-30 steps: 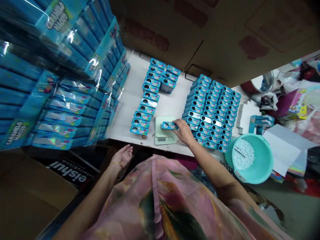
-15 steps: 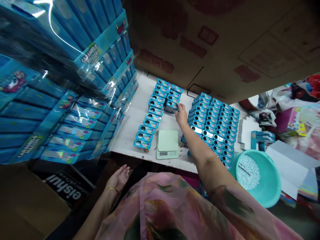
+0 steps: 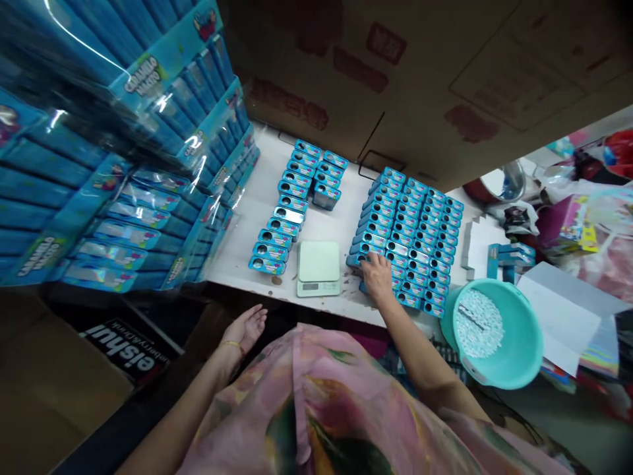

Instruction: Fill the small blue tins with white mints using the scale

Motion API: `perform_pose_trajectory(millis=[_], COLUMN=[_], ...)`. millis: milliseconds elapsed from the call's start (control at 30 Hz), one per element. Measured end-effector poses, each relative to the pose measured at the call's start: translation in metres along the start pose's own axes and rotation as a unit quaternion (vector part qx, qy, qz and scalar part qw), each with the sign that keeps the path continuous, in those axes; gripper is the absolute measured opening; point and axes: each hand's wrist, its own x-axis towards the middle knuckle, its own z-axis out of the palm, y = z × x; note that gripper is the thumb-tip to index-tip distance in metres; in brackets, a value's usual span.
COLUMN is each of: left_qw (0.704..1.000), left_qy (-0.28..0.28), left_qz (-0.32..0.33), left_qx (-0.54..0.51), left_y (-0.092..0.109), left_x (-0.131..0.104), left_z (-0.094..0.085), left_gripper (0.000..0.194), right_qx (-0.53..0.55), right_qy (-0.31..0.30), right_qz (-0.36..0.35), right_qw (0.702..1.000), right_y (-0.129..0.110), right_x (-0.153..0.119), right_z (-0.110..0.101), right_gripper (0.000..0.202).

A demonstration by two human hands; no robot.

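My right hand (image 3: 378, 275) reaches over the front left corner of a block of small blue boxes (image 3: 414, 232). Its fingers are closed on the end box (image 3: 354, 259) of the leftmost row, which they partly cover. Left of it, a pale green kitchen scale (image 3: 319, 262) bears nothing on its plate. Beyond the scale stand two more rows of the same boxes, a long row (image 3: 283, 227) and a short row (image 3: 328, 177), each box with a dark round hole on top. My left hand (image 3: 250, 326) hangs below the table edge, palm up, holding nothing, its fingers loosely apart.
Plastic-wrapped display packs (image 3: 163, 125) of blue boxes tower at the left. A large cardboard carton (image 3: 420, 86) stands along the back. To the right are a turquoise basin (image 3: 524, 336) with small white pieces, white card sheets (image 3: 564, 316) and a metal bowl (image 3: 512, 179).
My right hand has moved from the near end of the short row to the front left of the big block. The left hand stays low, and the view has shifted slightly.
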Motion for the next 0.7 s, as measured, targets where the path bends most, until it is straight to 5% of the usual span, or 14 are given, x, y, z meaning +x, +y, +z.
perform_pose_trajectory(millis=[233,433,700], left_qw=[1.000,0.999,0.999], left_qy=[-0.023,-0.041,-0.007], left_qz=[0.013,0.014,0.020], left_qx=[-0.007,-0.010,-0.026], left_y=[-0.020,-0.027,-0.018], left_x=[-0.009,-0.013,-0.013], left_z=[0.007,0.011,0.004], left_gripper=[0.013,0.012,0.013], right_qx=[0.013,0.021,0.263], right_qy=[0.023,-0.003,0.115], right_qz=[-0.165,-0.230,-0.053], right_qw=[0.986,0.973,0.956], right_y=[-0.033,-0.077,-0.004], right_x=[-0.009,0.012,-0.008], right_z=[-0.025,-0.018,-0.011], right_gripper=[0.021,0.022,0.026])
